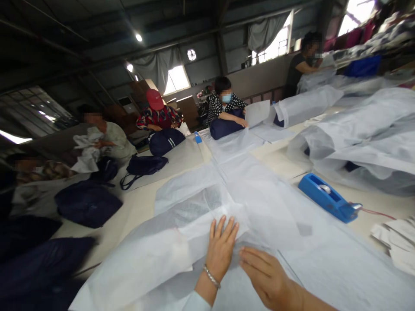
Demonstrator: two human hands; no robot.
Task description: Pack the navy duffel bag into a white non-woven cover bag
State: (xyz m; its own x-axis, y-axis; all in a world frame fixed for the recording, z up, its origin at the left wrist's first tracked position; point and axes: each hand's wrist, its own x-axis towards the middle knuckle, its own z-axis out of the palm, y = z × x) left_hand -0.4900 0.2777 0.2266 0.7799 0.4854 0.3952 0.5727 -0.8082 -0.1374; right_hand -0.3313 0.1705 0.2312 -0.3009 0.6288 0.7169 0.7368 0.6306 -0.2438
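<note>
A white, translucent wrapping sheet [139,255] lies loosely folded over a long bundle on the table before me; what is inside it cannot be made out. My left hand [222,248], with a silver bracelet at the wrist, presses flat on the sheet, fingers extended. Just to its right, my right hand [270,276] holds its fingers together in a pinch close to the sheet. Anything between those fingertips is too small to tell. More flat white sheets [275,207] lie under and beyond both hands. A blue tape dispenser [329,196] stands to the right.
Dark navy bags [87,203] lie along the left side. Large wrapped bundles [366,138] fill the right. Across the table [139,203], several people handle navy rolls [227,125] and white sheets. A second blue dispenser [198,137] stands at the far edge. Crumpled white scraps [397,242] lie at right.
</note>
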